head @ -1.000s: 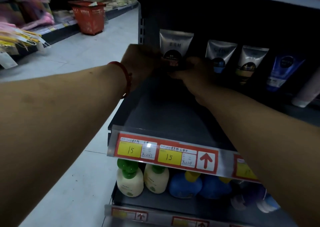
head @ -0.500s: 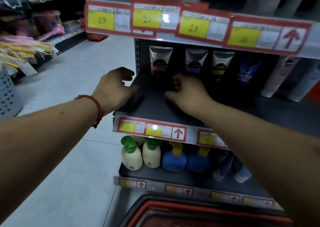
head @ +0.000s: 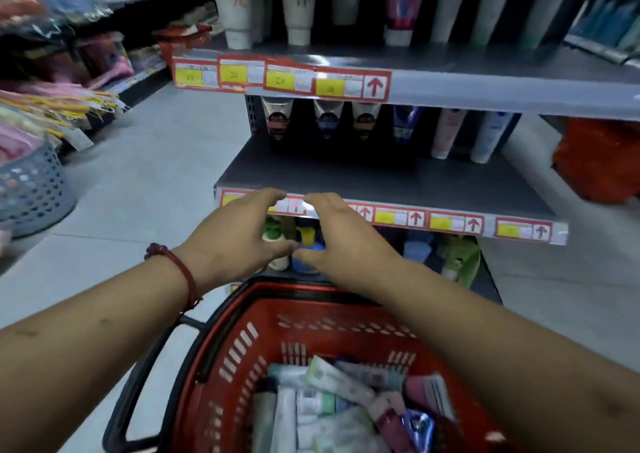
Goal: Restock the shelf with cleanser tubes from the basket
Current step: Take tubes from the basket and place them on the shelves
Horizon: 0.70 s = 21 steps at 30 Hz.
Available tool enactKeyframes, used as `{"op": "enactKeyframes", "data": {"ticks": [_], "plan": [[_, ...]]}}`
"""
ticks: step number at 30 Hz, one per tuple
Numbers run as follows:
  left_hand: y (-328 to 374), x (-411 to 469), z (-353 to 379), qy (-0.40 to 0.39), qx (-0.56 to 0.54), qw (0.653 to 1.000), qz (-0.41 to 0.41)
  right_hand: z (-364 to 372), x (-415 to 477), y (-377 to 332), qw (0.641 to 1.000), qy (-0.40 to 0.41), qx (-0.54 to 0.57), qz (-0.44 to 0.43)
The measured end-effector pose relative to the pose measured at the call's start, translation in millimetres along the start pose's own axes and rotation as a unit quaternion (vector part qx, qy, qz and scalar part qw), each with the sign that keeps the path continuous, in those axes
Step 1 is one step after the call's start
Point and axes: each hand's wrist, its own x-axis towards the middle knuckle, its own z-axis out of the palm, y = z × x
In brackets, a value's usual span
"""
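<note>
Your left hand (head: 239,236) and right hand (head: 346,244) hover above the basket's (head: 242,348) far rim, fingers loosely curved, empty. Tubes (head: 311,400) lie in the basket, the shelf (head: 398,179) beyond it.

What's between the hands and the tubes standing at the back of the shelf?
Just the price-label strip and bare grey shelf, in the head view.

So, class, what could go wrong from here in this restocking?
One: the tubes in the basket lie in a mixed jumble, so the empty left hand or right hand may grab a kind that does not match the row. Two: the shelf tubes stand on their caps, close together at the back of the shelf; adding one could tip a neighbour.
</note>
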Motion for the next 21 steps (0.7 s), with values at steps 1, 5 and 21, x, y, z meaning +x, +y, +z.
{"op": "enactKeyframes", "data": {"ticks": [1, 5, 21], "plan": [[7.3, -10.9, 7.5, 0.001, -0.012, 1.000, 0.007, 2.6, -14.9, 1.9, 1.000, 0.001, 0.009, 0.002], [26.7, -49.7, 43.8, -0.003, -0.059, 0.998, 0.014, 22.3, -71.4, 16.3, 0.998, -0.011, 0.050, 0.036], [15.4, -164.5, 214.9, -0.262, -0.112, 0.949, -0.133, 134.8, -203.2, 113.0, 0.953, -0.226, 0.046, 0.197]]}}
